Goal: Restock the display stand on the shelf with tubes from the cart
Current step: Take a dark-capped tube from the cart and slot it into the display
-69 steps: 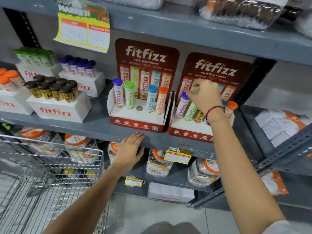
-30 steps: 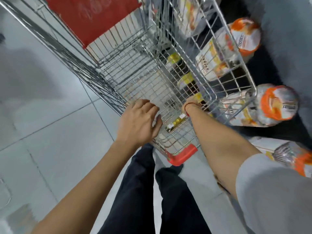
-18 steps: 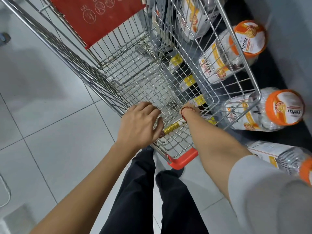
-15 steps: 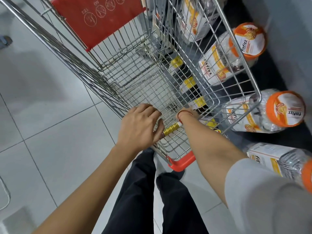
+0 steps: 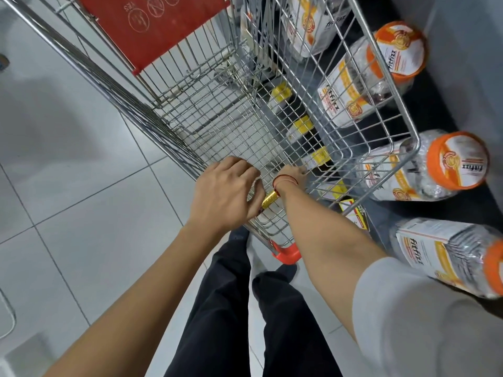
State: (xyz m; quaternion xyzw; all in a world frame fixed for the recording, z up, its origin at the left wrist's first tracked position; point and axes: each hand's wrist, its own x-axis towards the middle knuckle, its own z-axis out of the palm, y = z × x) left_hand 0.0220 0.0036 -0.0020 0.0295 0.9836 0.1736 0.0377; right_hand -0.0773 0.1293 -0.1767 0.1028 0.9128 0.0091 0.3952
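I look straight down into the wire cart [image 5: 402,110]. My left hand [image 5: 226,191] lies on the cart's near rim with its fingers curled over the wire. My right hand [image 5: 292,172] reaches down inside the cart past a red wrist band; its fingers are hidden behind the wrist. A yellow-gold tube [image 5: 270,198] lies on the cart's mesh floor between my two hands, just under the right wrist. I cannot tell whether the right hand touches it. The display stand is out of view.
Clear jars with orange lids [image 5: 457,161] lie on the low shelf to the right of the cart. A red seat flap [image 5: 152,25] stands at the cart's far end. Grey floor tiles [image 5: 81,172] spread to the left. My dark trouser legs [image 5: 217,308] are below.
My view swung from the shelf down to the cart. The right hand left the display stand and went into the cart; the left hand moved from the shelf edge to the cart rim.
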